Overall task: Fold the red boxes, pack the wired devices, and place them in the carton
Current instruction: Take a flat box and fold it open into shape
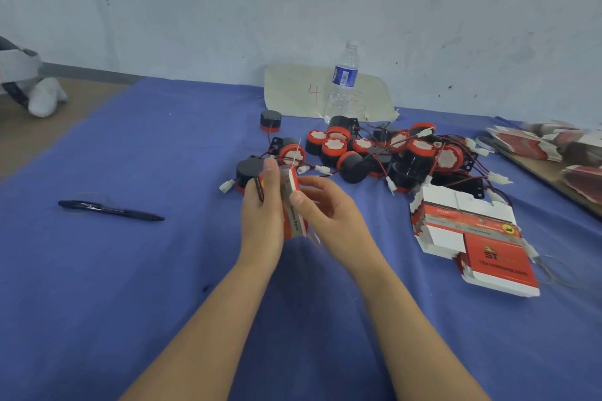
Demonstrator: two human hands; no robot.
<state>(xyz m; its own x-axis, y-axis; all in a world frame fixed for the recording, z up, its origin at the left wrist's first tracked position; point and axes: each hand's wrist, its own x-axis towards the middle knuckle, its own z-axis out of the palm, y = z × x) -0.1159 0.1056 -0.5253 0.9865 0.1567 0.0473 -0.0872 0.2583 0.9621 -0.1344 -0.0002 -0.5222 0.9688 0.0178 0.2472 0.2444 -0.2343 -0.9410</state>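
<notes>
Red box is being held on edge near the wired devices, gripped by the left hand and pinched by the right hand; creases are best being pressed open evenly.

Bare forearms, bare hands

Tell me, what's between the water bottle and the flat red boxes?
A pile of wired devices lies between the water bottle and the flat red boxes, shown in the head view.

Bare blue cloth gives passage near and left; pen, piled devices, box stack block beyond.
</notes>
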